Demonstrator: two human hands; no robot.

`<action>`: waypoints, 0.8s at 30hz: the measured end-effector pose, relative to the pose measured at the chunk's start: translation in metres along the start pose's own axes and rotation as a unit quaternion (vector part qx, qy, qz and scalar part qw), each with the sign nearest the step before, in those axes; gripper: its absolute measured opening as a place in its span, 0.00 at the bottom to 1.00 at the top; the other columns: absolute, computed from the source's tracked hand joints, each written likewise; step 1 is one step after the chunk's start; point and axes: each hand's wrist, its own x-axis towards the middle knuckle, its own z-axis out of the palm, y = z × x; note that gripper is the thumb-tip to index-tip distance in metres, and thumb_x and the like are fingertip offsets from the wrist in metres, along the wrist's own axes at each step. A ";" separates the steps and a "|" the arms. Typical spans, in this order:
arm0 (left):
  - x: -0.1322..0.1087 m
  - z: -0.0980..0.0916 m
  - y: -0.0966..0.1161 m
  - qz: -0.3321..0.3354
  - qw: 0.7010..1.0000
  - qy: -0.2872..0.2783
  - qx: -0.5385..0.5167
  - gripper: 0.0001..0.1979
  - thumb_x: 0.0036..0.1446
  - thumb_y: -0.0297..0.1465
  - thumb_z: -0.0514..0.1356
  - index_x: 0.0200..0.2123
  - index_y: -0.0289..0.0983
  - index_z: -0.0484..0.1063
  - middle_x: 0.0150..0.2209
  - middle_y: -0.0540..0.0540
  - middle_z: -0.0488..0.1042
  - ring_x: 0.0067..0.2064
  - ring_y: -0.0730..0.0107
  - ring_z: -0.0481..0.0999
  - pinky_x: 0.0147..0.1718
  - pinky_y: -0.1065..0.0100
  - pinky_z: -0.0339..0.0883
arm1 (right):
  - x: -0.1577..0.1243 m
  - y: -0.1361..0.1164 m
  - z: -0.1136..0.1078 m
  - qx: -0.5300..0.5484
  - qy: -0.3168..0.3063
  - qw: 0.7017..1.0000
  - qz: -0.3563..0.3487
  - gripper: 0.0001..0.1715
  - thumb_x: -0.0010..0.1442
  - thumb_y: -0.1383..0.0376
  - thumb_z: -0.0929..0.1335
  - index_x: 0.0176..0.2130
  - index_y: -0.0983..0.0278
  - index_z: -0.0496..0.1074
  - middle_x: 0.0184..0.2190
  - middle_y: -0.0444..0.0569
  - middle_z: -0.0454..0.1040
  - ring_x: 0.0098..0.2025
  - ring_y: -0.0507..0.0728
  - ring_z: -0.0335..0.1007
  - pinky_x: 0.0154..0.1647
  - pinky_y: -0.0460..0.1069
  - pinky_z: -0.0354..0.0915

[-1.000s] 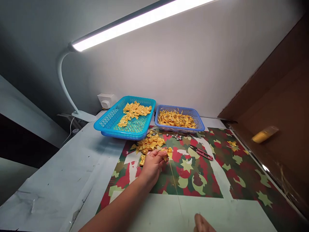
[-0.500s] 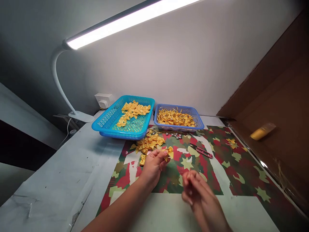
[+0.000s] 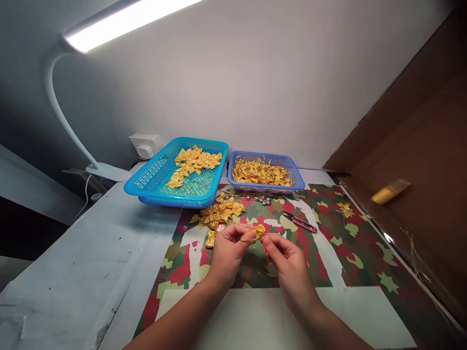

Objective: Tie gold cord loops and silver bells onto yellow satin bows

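A yellow bow (image 3: 260,230) is sitting between the two hands, above the middle of the camouflage sheet (image 3: 319,265). The left hand (image 3: 226,252) is pinching it between thumb and fingers, and a thin gold loop (image 3: 248,240) is curving out at the thumb. The right hand (image 3: 294,265) is holding its thumb and forefinger at the bow's right side; whether they are gripping the bow, a thread or nothing, I cannot tell.

Just behind the left hand, a pile (image 3: 222,214) of yellow bows is lying on the sheet, with a separate bow-shaped piece (image 3: 210,238) resting in front of it. Farther back, silver bells (image 3: 263,200) are lying in a small cluster. Snips (image 3: 301,222) are lying to the right, well apart from the hands.

Behind these, a teal basket (image 3: 155,176) is holding loose yellow bows, and a purple basket (image 3: 268,188) beside it is holding more, mixed with gold cords. At the far right, a yellow packet (image 3: 390,191) is showing against brown cardboard (image 3: 412,126). A lamp (image 3: 127,26) is shining at upper left.
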 end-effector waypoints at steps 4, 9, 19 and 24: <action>0.002 -0.003 -0.006 -0.022 1.000 -0.009 0.012 0.08 0.38 0.32 0.71 0.21 0.34 0.77 0.25 0.48 0.77 0.26 0.74 0.72 0.27 0.73 0.66 | 0.011 -0.008 -0.009 -0.021 0.004 0.999 -0.046 0.14 0.51 0.54 0.74 0.29 0.62 0.80 0.32 0.49 0.76 0.36 0.57 0.68 0.38 0.50 0.65; 0.004 -0.004 -0.008 -0.025 0.999 -0.005 0.021 0.09 0.39 0.33 0.71 0.22 0.34 0.76 0.25 0.48 0.77 0.24 0.74 0.71 0.23 0.75 0.63 | 0.017 -0.023 -0.020 -0.017 -0.027 0.999 -0.017 0.16 0.48 0.53 0.75 0.25 0.64 0.78 0.30 0.49 0.74 0.35 0.56 0.67 0.37 0.50 0.64; 0.001 -0.002 -0.004 0.016 0.999 -0.031 0.039 0.09 0.38 0.33 0.72 0.20 0.35 0.77 0.26 0.46 0.78 0.30 0.69 0.75 0.30 0.72 0.68 | 0.014 -0.024 -0.015 -0.044 -0.067 0.997 0.000 0.18 0.49 0.51 0.74 0.26 0.64 0.78 0.27 0.47 0.73 0.29 0.53 0.63 0.28 0.47 0.60; 0.000 0.000 -0.003 -0.010 0.999 -0.037 0.026 0.10 0.37 0.32 0.72 0.18 0.34 0.75 0.26 0.47 0.78 0.27 0.73 0.72 0.28 0.73 0.66 | 0.022 -0.024 -0.021 -0.060 -0.075 0.995 -0.024 0.16 0.51 0.53 0.73 0.28 0.64 0.79 0.28 0.48 0.75 0.32 0.55 0.66 0.35 0.49 0.63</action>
